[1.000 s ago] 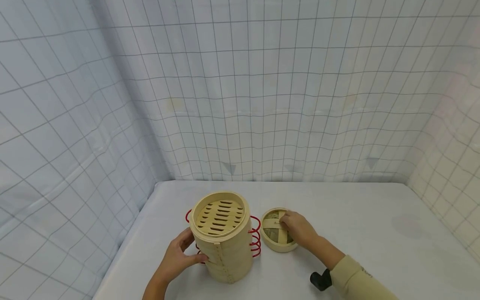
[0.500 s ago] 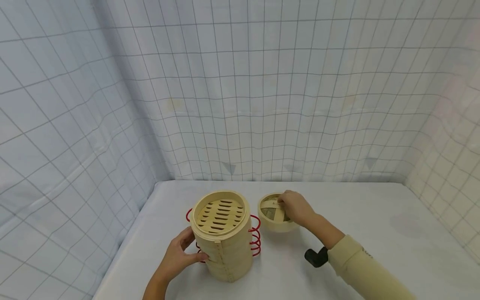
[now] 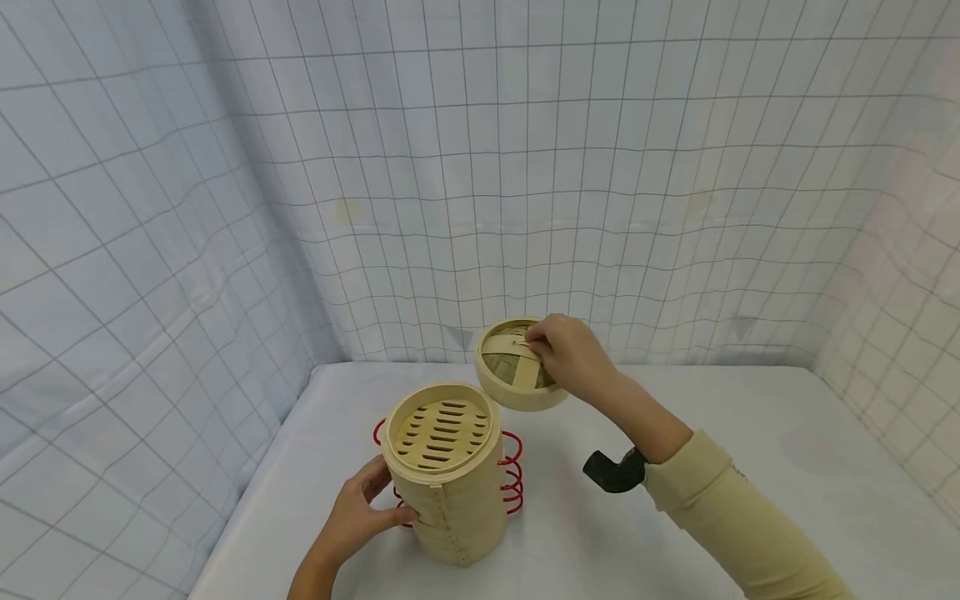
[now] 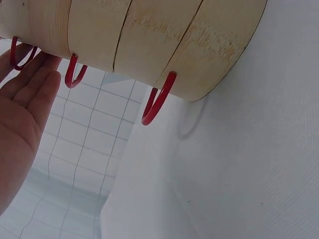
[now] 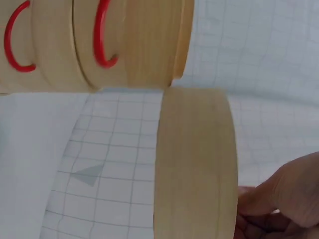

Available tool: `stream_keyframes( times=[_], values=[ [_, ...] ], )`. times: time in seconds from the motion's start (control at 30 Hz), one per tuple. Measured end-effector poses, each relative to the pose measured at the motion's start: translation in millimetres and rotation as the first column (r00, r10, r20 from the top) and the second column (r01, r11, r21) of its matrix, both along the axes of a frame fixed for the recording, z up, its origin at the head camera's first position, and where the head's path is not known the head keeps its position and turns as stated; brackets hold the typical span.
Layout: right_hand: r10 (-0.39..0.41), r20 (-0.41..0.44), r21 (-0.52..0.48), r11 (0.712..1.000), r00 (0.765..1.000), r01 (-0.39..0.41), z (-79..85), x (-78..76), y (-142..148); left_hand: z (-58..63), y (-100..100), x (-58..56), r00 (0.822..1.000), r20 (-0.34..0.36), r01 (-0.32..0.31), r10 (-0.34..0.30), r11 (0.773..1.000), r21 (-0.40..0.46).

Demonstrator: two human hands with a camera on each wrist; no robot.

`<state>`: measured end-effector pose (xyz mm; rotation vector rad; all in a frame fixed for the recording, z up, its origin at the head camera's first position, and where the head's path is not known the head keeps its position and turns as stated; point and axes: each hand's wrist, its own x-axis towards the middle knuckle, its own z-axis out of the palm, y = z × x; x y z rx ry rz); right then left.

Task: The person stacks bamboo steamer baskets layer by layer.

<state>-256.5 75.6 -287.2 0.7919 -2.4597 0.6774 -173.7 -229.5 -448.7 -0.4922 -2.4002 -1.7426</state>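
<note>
A tall stack of round bamboo steamer baskets stands on the table, its slotted top tier uncovered. Red loop handles stick out from its sides. My left hand touches the stack's left side, thumb toward the front and fingers farther back; in the left wrist view those fingers lie fairly straight. With my right hand I pinch the crossed strap of the bamboo steamer lid. The lid is in the air, tilted, just behind and right of the stack's rim. In the right wrist view the lid's side wall appears very near that rim.
A white cloth covers the table. White grid-patterned curtains hang behind it and at both sides. A black device sits at my right wrist, beside the sleeve cuff.
My right hand has lifted the steamer lid off the table and carried it up and left toward the stack. The left hand and the stack have stayed in place.
</note>
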Motion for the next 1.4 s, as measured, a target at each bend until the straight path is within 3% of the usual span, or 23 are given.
stream_keyframes(
  times=[0.23,0.47,0.8,1.1,1.4],
  values=[
    [-0.127,-0.092,-0.02,0.992,0.988,0.126,25.6,16.4,-12,-2.2,0,-1.3,1.0,-0.021,0.004,-0.004,1.0,-0.005],
    [-0.048,-0.031,-0.045,0.998,0.998,0.046,39.9,30.9,-26,-0.2,1,0.5,1.0,0.024,-0.019,0.019,1.0,-0.009],
    [0.138,-0.068,0.008,0.99,0.988,-0.137,27.3,54.1,-66,2.3,0,0.7,1.0,-0.013,0.007,-0.007,1.0,-0.016],
    [0.191,-0.108,0.039,0.982,0.976,-0.187,13.1,61.1,-83,-0.7,0,1.2,1.0,0.006,0.004,-0.004,1.0,-0.015],
    [0.166,-0.121,0.052,0.986,0.979,-0.161,4.3,62.2,-86,-0.9,0,-0.3,1.0,-0.003,0.015,-0.015,1.0,-0.009]
  ],
)
